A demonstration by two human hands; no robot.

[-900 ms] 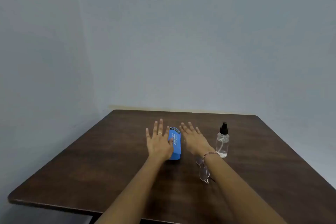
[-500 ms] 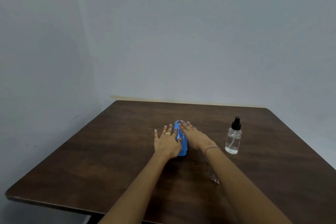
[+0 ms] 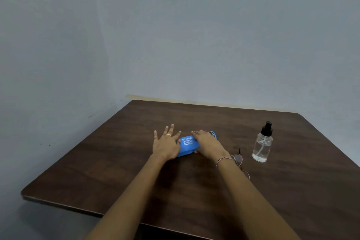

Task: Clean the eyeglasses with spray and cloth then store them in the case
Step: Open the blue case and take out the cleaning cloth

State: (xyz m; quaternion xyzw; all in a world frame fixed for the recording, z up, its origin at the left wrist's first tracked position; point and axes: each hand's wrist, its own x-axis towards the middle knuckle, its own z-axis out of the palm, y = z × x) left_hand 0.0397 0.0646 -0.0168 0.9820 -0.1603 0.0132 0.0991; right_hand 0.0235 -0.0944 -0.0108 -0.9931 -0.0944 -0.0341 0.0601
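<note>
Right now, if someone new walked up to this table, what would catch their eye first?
The bright blue rectangular glasses case in the middle of the dark wooden table, left hand flat at its left end, right hand laid across it. At the right stands a clear spray bottle with a black nozzle, thin-rimmed eyeglasses lying beside it.

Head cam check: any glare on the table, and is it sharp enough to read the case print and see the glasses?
Head view: dim, even light, no glare on the table; the blue case print is soft and partly under the right hand; the eyeglasses are faint and partly behind the arm; the spray bottle shows clearly.
</note>
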